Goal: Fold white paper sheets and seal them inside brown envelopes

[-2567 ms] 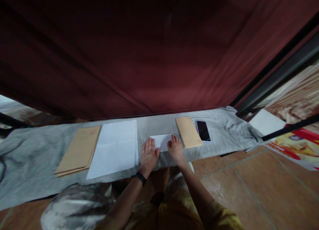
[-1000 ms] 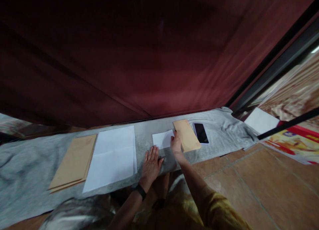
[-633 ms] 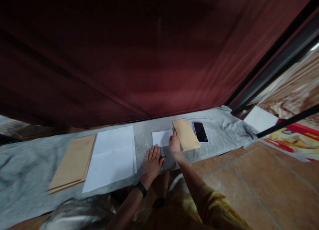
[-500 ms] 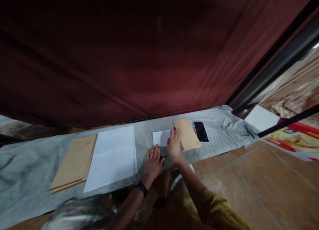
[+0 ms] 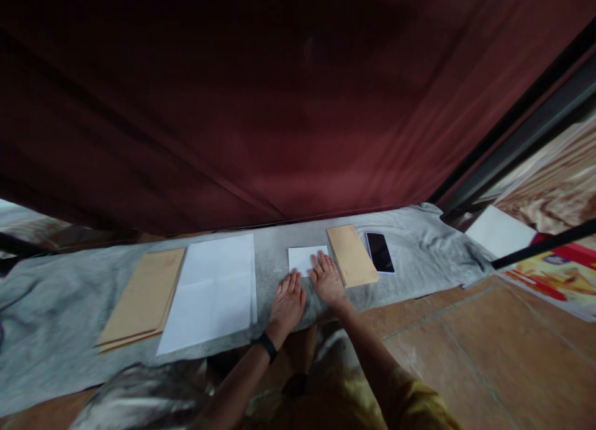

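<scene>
A small folded white paper [image 5: 302, 258] lies on the grey cloth [image 5: 56, 318] in front of me. My right hand [image 5: 326, 278] rests flat and open on the paper's near right corner. Just left of it, my left hand [image 5: 288, 299] lies flat on the cloth with fingers stretched out, a black band on its wrist. A brown envelope [image 5: 351, 264] lies right beside my right hand. Neither hand holds anything.
A black phone [image 5: 380, 252] lies right of the envelope. White sheets [image 5: 212, 291] and a stack of brown envelopes [image 5: 144, 297] lie to the left. A dark red curtain [image 5: 279, 107] hangs behind. Tiled floor [image 5: 465, 355] and another white sheet [image 5: 499, 231] are on the right.
My right hand drew back from the brown envelope's left edge and now lies flat on the folded paper. My left hand stayed flat on the cloth.
</scene>
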A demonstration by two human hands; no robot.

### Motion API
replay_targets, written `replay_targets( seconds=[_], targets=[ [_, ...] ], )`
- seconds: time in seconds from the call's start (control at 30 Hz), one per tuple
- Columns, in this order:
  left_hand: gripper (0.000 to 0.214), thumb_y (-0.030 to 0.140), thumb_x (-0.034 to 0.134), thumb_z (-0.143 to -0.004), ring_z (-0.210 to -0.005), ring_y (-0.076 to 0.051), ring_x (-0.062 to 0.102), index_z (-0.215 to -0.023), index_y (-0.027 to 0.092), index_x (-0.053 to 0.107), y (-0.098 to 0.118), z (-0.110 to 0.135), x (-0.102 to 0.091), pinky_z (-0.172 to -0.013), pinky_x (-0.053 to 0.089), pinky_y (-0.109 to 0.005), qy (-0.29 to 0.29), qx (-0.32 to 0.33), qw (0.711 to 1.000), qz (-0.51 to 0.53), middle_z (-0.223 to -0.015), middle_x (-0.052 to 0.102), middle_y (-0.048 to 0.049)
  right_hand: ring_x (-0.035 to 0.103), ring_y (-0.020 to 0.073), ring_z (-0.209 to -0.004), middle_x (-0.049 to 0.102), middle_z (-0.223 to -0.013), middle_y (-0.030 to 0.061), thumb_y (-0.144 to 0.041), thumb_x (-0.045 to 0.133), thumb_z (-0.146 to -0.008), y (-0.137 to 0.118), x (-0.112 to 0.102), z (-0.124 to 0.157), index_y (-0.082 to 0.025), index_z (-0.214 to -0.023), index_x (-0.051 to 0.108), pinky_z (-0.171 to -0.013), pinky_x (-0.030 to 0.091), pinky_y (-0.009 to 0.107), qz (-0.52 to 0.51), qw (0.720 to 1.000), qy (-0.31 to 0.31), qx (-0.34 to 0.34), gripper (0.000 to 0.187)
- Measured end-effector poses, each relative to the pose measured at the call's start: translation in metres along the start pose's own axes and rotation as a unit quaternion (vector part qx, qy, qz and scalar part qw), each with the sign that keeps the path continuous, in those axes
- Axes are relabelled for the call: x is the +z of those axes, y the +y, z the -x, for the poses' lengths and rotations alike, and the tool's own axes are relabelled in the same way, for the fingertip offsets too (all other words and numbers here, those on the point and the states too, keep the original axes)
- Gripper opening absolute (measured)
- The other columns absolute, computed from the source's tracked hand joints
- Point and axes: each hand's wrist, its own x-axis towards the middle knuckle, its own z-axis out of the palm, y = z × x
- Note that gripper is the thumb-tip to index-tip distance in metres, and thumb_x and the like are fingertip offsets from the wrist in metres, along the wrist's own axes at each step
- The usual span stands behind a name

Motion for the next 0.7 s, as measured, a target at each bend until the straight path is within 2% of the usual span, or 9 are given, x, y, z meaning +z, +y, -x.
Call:
replay_targets(
  seconds=[0.2,0.37,0.57,0.7],
  targets=[
    [0.058,0.029,0.031,-0.1,-0.151,-0.027,0.029,-0.152,0.006,0.037,-0.008,-0.04,0.005,-0.123,0.026,-0.05,0.022,-0.012,1.0,0.003,-0.16,0.037,-0.0174,0.038,0.0287,-0.146,0.037,-0.16,0.0168,-0.034,0.042,-0.104,0.004,0.006,0.004,-0.017,-0.152,0.043,-0.117,0.033,0.049,0.013,0.999,0.026,-0.015,0.052],
    [0.062,0.036,0.033,-0.101,-0.153,-0.027,0.024,-0.155,0.006,0.032,-0.016,-0.063,0.016,-0.125,0.02,-0.048,0.028,-0.038,0.999,0.004,-0.162,0.032,-0.0168,0.037,0.0308,-0.146,0.036,-0.16,0.0192,-0.033,0.043,-0.103,0.007,0.013,0.006,-0.015,-0.151,0.045,-0.115,0.035,0.052,0.004,0.999,0.048,-0.024,0.051],
    [0.065,0.04,0.035,-0.101,-0.154,-0.026,0.022,-0.156,0.008,0.028,-0.017,-0.064,0.02,-0.126,0.018,-0.049,0.036,-0.042,0.998,0.007,-0.164,0.03,-0.0163,0.036,0.0323,-0.146,0.035,-0.16,0.0191,-0.034,0.04,-0.103,0.01,0.017,0.008,-0.016,-0.153,0.042,-0.114,0.035,0.054,-0.004,0.998,0.056,-0.04,0.053],
    [0.059,0.038,0.037,-0.101,-0.154,-0.026,0.022,-0.155,0.014,0.034,-0.011,-0.044,0.014,-0.125,0.018,-0.051,0.032,-0.033,0.999,0.012,-0.165,0.03,-0.0123,0.034,0.0324,-0.147,0.032,-0.162,0.0185,-0.036,0.039,-0.104,0.011,0.017,0.009,-0.017,-0.153,0.041,-0.115,0.034,0.054,0.002,0.998,0.051,-0.038,0.053]
  ],
)
